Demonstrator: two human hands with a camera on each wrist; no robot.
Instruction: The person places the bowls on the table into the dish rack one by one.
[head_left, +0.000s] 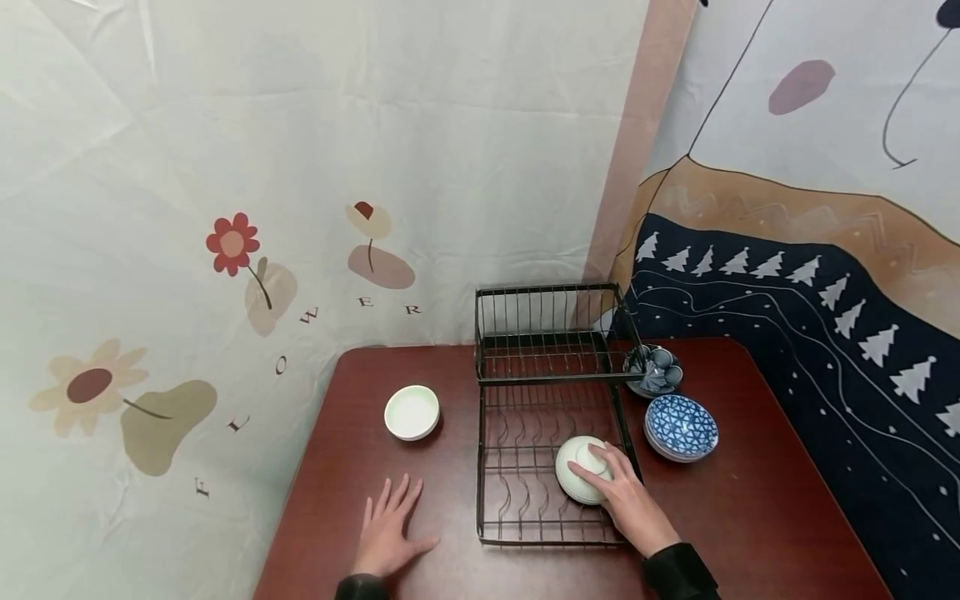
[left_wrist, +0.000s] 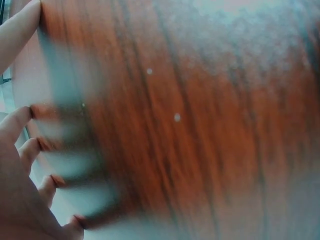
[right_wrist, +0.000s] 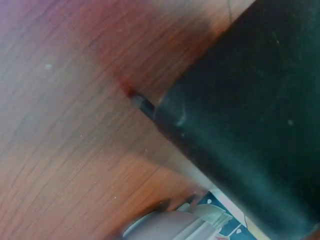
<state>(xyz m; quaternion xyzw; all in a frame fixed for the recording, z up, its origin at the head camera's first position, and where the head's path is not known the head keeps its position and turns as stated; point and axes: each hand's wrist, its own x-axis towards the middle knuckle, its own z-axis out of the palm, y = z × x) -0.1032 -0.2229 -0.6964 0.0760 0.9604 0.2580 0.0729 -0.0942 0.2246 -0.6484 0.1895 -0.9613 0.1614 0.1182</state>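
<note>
My right hand (head_left: pixel 626 498) is over the lower tier of a black wire dish rack (head_left: pixel 480 467). Its thumb and fingers grip the raised foot of a white bowl (head_left: pixel 567 479), which sits upside down at the right side of that tier. My left hand (head_left: pixel 388 533) rests on the table to the left of the rack, fingers spread and holding nothing. In the left wrist view the fingertips of the left hand (left_wrist: pixel 20 150) touch the wood. A dark sleeve (right_wrist: pixel 240 120) fills much of the right wrist view and the right hand is hidden there.
Another white bowl (head_left: pixel 412 412) stands upright left of the rack. To the rack's right are stacked blue-and-white patterned bowls (head_left: pixel 681 427) and, behind them, grey-blue dishware (head_left: pixel 660 372) partly behind the rack. Printed cloth (head_left: pixel 450 167) hangs behind the reddish-brown table (head_left: pixel 330 450).
</note>
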